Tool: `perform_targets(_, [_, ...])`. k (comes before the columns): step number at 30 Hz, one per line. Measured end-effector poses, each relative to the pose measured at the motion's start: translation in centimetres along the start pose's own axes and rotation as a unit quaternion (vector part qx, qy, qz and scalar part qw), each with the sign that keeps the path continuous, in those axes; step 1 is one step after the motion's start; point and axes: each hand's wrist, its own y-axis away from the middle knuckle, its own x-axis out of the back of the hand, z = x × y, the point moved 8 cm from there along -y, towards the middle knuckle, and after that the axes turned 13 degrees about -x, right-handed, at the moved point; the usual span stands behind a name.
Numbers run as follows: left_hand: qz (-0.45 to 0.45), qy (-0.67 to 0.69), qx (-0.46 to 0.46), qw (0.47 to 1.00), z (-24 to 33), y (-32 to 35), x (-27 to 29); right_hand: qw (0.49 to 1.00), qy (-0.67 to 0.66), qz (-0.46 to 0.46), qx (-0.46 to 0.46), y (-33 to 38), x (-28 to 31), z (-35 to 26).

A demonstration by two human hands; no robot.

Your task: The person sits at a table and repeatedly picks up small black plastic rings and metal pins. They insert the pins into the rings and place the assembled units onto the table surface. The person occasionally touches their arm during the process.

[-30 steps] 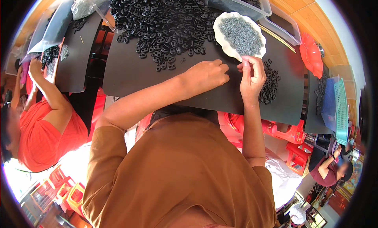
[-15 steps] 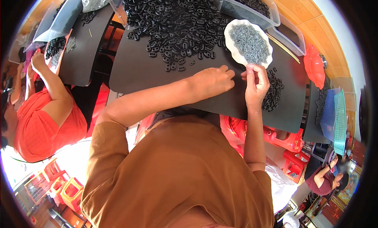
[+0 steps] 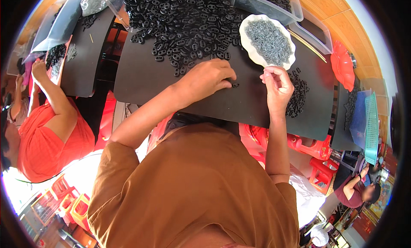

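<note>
My left hand [image 3: 209,79] is over the dark table [image 3: 141,76], just in front of a large heap of black oval pieces with holes [image 3: 184,25]. Its fingers are curled, and beside its thumb and index tip lies a small black piece [image 3: 235,85]. Whether those fingers grip anything is hidden. Thumb and index of my right hand [image 3: 278,87] are pinched together at the near rim of a scalloped white dish [image 3: 247,49]. Small grey translucent pieces [image 3: 269,41] fill the dish. What sits in that pinch is too small to make out.
Right of my right hand is a pile of small black pieces [image 3: 297,94]. Clear plastic bins [image 3: 261,9] stand behind the dish, with thin sticks [image 3: 306,44] nearby. A red dish [image 3: 342,66] and a green basket [image 3: 370,128] are farther right. A person in red [image 3: 55,136] sits left.
My left hand has moved left toward the black heap, away from my right hand, uncovering a small black piece. The right hand stays pinched by the dish. The view has shifted slightly.
</note>
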Motion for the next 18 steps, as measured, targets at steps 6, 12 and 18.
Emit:
perform_targets(6, [-0.055, -0.059, -0.003, 0.997, 0.5, -0.8, -2.1, 0.998, 0.030, -0.045, 0.014, 0.1, -1.4, -0.3])
perform_targets(12, [-0.068, -0.120, -0.047, 0.989, 0.2, -1.2, -3.1, 0.993, 0.104, -0.056, 0.000, 0.6, -1.6, 0.4])
perform_targets(18, [0.071, 0.276, 0.184, 0.941, -3.5, -0.7, -2.3, 0.982, 0.168, -0.081, 0.002, 1.0, -2.3, -0.3])
